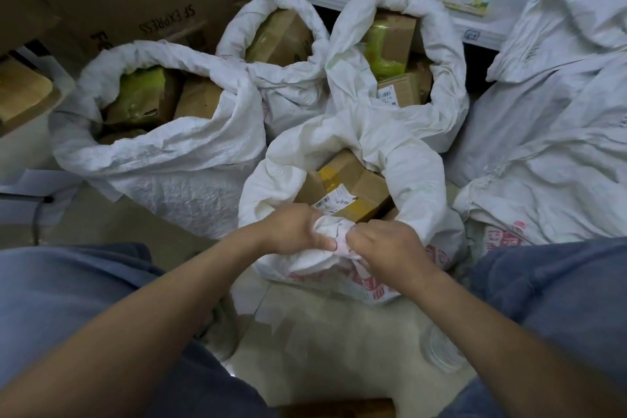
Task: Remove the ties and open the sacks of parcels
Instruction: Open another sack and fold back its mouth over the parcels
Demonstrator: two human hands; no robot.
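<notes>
"Gripping the same bunch of cloth, both of them?"

"Yes. The left hand (295, 229) and the right hand (390, 244) are each clenched on the gathered near lip of the nearest white woven plastic sack with red print (417, 180), knuckles almost touching. I judge they hold so close together to work the bunch loose and spread the mouth. Whether a tie sits inside that bunch, I cannot tell."

"And the mouth itself?"

"Mostly open, its rim rolled down, so a brown cardboard parcel with yellow tape and a white label (346, 187) shows inside. The sack stands on the floor (339, 343) between the person's blue-trousered knees (68, 299), within easy reach."

"Beyond it?"

"The left rear sack (163, 153), the middle rear sack (288, 92) and the right rear sack (444, 95) stand just behind, touching one another, rims rolled back, likely so they keep open. Toward the floor's right edge lie bulky white sacks (549, 105) not yet opened, probably next."
</notes>
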